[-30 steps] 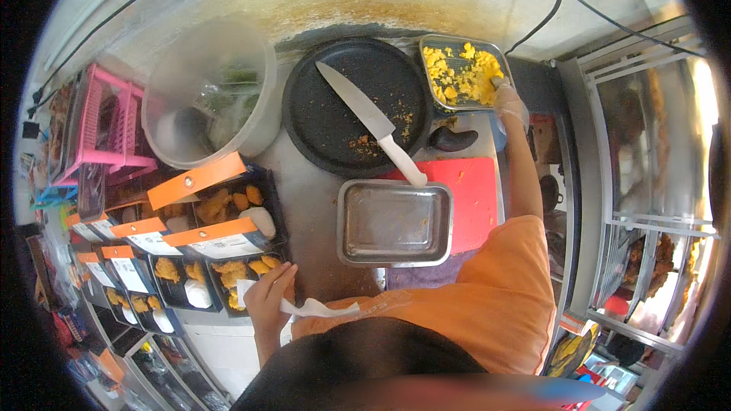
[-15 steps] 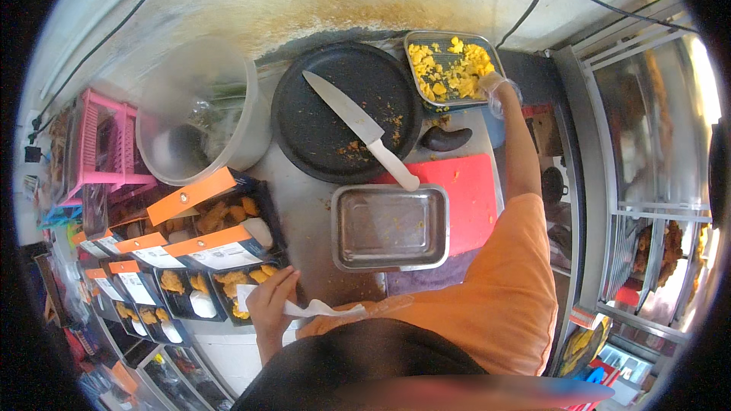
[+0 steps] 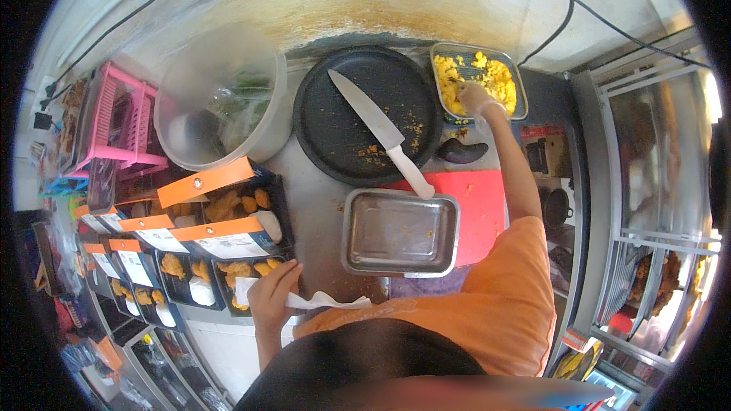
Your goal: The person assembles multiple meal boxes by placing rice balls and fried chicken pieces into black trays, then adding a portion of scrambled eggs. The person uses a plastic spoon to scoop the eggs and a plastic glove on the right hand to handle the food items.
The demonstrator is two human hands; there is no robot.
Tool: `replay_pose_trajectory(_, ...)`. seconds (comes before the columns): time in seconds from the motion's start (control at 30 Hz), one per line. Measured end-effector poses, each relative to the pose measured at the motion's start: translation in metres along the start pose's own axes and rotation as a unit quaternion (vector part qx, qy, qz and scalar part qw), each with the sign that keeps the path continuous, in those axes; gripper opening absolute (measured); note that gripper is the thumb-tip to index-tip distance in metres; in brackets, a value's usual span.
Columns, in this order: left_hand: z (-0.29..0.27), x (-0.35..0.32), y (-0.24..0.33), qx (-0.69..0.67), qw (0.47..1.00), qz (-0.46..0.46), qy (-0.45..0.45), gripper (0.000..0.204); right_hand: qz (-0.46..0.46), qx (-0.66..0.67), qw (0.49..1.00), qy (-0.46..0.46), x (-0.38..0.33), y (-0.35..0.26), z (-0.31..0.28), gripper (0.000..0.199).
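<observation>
My right hand (image 3: 474, 97), in a clear plastic glove, is in a clear-sided rectangular tray (image 3: 520, 116) of yellow crumbled pieces like scrambled egg (image 3: 499, 80). Its fingers curl down together among the pieces; what they hold, if anything, is hidden. My left hand (image 3: 272, 293) is closed on a crumpled white paper (image 3: 327, 302), beside black food boxes (image 3: 259, 313) with fried pieces and white wrapped portions. A large white-handled knife (image 3: 369, 113) lies across a round black pan (image 3: 320, 137). In front of it stands a steel tray (image 3: 400, 230) with only crumbs or stains inside.
A red cutting board (image 3: 483, 213) lies partly under the steel tray. A dark curved object (image 3: 463, 152) rests between pan and egg tray. At left stand a big translucent tub (image 3: 278, 99), a pink basket (image 3: 118, 118) and orange-topped boxes (image 3: 228, 227). A glass-and-metal cabinet (image 3: 609, 175) lines the right.
My right hand has moved left within the egg tray, from its right rim in over the yellow pieces. The left hand keeps the paper. The whole view has shifted slightly.
</observation>
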State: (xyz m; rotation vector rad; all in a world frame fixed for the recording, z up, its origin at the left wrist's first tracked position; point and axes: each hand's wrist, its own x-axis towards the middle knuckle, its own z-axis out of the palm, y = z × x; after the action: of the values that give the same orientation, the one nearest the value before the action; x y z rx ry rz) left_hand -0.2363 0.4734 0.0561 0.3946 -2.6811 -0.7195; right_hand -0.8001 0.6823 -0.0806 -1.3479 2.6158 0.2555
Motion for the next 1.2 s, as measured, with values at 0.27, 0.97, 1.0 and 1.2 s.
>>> replay_pose_trajectory(0.27, -0.006, -0.002, -0.001, 0.022, 1.000, -0.018, -0.002, 0.034, -0.140, -0.017, 0.990, 0.005, 0.003, 0.026, 0.010, 0.032)
replay_pose_trajectory(0.97, -0.015, -0.016, -0.012, 0.036, 0.999, -0.032, 0.000, 0.047, 0.180, 0.312, 0.932, 0.028, -0.034, -0.028, -0.026, 0.068)
replay_pose_trajectory(1.0, -0.017, -0.017, -0.013, 0.038, 0.999, -0.029, 0.009, 0.048, 0.208, 0.346, 0.914, 0.043, -0.035, -0.025, -0.023, 0.064)
replay_pose_trajectory(1.2, -0.026, -0.028, -0.021, 0.039, 0.998, -0.043, 0.037, 0.044, 0.192, 0.084, 0.978, 0.018, -0.035, -0.016, -0.020, 0.058)
